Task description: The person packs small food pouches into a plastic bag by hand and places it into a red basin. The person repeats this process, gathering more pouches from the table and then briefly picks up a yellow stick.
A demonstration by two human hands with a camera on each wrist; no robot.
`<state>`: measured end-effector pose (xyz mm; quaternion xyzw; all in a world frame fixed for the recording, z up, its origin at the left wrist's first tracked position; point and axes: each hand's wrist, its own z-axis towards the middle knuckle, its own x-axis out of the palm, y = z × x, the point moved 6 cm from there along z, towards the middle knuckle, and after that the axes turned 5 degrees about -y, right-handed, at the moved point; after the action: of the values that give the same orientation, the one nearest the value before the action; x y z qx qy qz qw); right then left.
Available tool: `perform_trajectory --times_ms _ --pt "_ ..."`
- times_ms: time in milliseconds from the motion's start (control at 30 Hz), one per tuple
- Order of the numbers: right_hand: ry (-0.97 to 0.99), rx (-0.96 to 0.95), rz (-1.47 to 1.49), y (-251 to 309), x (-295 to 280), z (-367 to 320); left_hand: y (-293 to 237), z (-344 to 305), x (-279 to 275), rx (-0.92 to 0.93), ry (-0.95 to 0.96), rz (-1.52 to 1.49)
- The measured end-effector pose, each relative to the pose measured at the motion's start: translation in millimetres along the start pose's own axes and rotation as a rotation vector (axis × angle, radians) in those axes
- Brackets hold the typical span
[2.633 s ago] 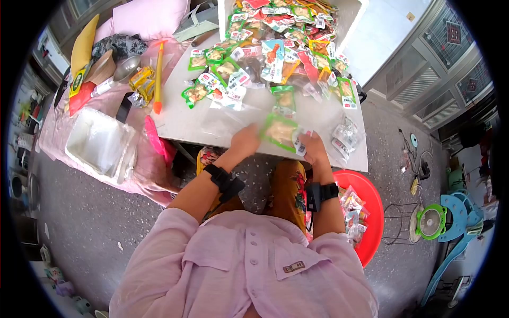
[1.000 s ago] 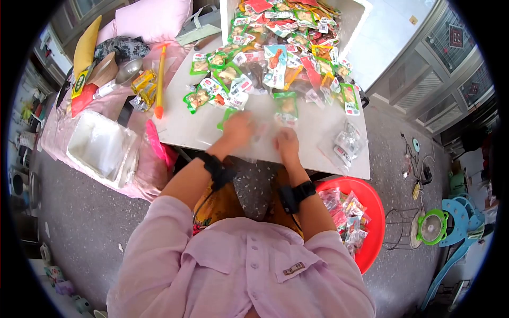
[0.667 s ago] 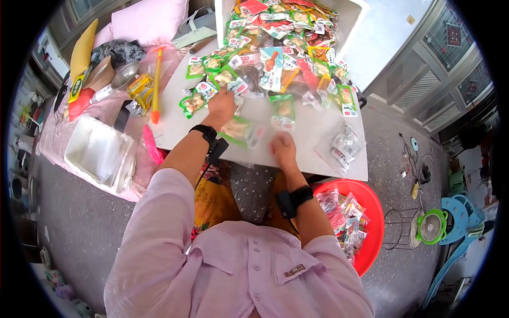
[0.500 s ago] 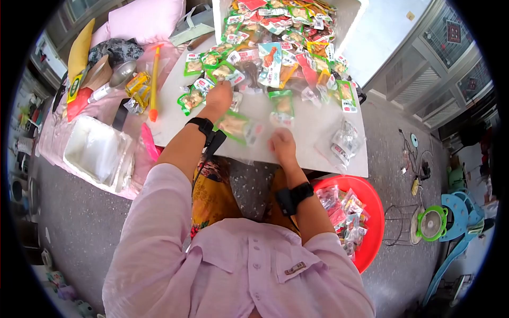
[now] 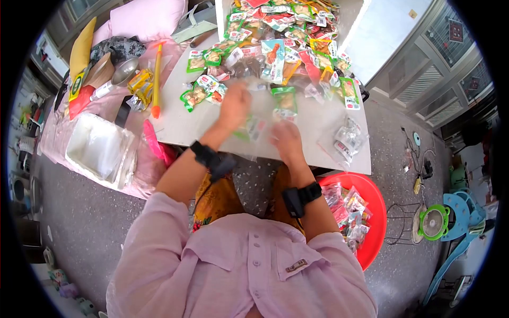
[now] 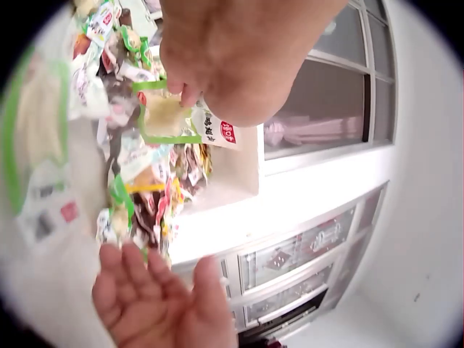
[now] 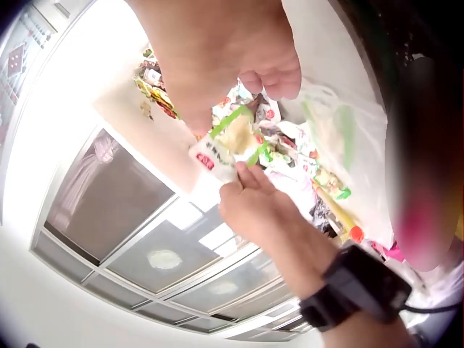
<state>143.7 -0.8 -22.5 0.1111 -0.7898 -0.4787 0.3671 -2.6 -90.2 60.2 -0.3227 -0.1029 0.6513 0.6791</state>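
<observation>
My left hand, blurred in the head view, is raised over the middle of the table. It pinches a green-edged snack packet by its white end between thumb and fingers; pale food shows through the packet's window. The right hand hovers near the front edge, and in the left wrist view its palm faces up with loosely bent fingers and nothing held. Between the hands and the front edge lies a clear plastic bag with another green-edged packet inside. One more green-edged packet lies behind the right hand.
Many snack packets spill from a white foam box at the back. Clear bags lie at the right end of the table. Below stands a red basin with packed bags. A white foam tray sits on the left.
My left hand reached to the loose packets at the left, took a green-edged one and came back rightward with it. The right hand has moved only slightly.
</observation>
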Motion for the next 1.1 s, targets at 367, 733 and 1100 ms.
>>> perform_trajectory --times_ms 367,733,1100 --pt "0.062 -0.041 0.292 -5 -16 -15 -97 -112 5 0.241 0.251 -0.085" --pt "0.004 -0.063 0.219 4 -68 -21 -33 -113 -4 -0.149 0.510 0.365" --pt "0.001 0.033 0.169 -9 -61 -38 3 -121 7 -0.331 0.401 0.199"
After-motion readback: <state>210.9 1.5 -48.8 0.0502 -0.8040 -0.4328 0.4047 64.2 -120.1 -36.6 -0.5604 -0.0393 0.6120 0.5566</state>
